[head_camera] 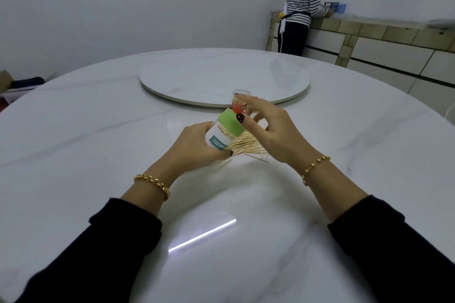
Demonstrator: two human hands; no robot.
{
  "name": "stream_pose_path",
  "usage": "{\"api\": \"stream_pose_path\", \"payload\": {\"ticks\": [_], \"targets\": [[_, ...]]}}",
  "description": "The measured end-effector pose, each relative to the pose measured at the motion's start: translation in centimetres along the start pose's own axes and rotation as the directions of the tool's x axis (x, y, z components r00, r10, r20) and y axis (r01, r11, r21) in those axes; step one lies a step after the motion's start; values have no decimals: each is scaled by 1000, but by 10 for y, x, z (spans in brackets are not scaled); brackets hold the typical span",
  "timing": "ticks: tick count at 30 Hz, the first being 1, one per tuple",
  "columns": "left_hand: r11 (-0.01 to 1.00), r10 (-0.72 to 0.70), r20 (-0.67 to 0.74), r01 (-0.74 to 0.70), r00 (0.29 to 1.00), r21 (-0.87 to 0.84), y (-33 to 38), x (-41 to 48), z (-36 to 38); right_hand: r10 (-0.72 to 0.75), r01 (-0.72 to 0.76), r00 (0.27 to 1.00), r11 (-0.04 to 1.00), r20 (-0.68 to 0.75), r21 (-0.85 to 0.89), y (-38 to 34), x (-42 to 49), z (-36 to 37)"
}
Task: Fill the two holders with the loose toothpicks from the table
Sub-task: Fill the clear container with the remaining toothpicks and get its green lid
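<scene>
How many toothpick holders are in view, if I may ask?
2: the green-capped holder in the left hand, and a second holder beyond it, partly behind the right hand.

On the table [98, 130], the loose toothpicks [248, 146] lie piled between the 2 hands, left hand [197, 145] and right hand [273, 135], under the tilted holder [221, 134] that the left hand grips. Behind the pile stands the other holder [240, 96], by the near rim of the turntable [221, 76] at the table's middle. Far behind on the right, a person [304, 7] stands at a counter [369, 29].
</scene>
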State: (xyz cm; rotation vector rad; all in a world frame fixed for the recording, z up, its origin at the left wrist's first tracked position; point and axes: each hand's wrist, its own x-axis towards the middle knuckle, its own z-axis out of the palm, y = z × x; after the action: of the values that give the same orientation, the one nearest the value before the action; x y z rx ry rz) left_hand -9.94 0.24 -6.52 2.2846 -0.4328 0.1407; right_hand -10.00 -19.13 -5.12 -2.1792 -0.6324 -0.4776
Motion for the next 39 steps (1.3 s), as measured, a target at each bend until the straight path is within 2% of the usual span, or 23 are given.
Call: {"api": "stream_pose_path", "payload": {"ticks": [2, 5, 8, 10, 12, 18, 21, 25, 30, 32, 37, 39], "targets": [[1000, 21, -53, -20, 998, 19, 0, 0, 2, 107, -105, 994, 992, 22, -77, -1, 1, 0], [997, 52, -77, -47, 996, 60, -1, 1, 5, 155, -152, 988, 981, 22, -118, -2, 2, 4], [995, 74, -97, -67, 993, 73, -5, 2, 5, 90, -87, 994, 995, 62, -54, -3, 3, 2], [994, 80, -110, -71, 991, 78, -8, 2, 4, 11, -9, 987, 1000, 158, -10, -5, 3, -4], [994, 79, -122, -69, 989, 89, -10, 2, 4, -10, 7, 972, 1000, 236, 11, -5, 2, -10], [992, 68, -84, -58, 994, 113, -10, 4, 11, 205, -206, 970, 978, 128, -5, -9, 1, 2], [992, 70, -84, -60, 994, 113, -13, 5, 12, 181, -177, 970, 984, 162, -33, -5, 1, 4], [994, 68, -92, -59, 993, 91, -14, 5, 12, 72, -93, 962, 993, 263, 68, -4, 1, -5], [992, 79, -68, -72, 995, 106, -12, 4, 11, 198, -209, 972, 975, 126, 76, -7, 1, -2], [992, 78, -54, -72, 996, 100, -10, 3, 10, 208, -213, 974, 975, 92, 55, -8, 0, -1], [998, 57, -72, -56, 996, 18, -8, 1, 8, 134, -157, 978, 978, 162, 138, -10, 1, -11], [998, 43, -88, -46, 995, -32, -7, 2, 8, 132, -155, 981, 973, 140, 173, -9, 2, -14]]}}
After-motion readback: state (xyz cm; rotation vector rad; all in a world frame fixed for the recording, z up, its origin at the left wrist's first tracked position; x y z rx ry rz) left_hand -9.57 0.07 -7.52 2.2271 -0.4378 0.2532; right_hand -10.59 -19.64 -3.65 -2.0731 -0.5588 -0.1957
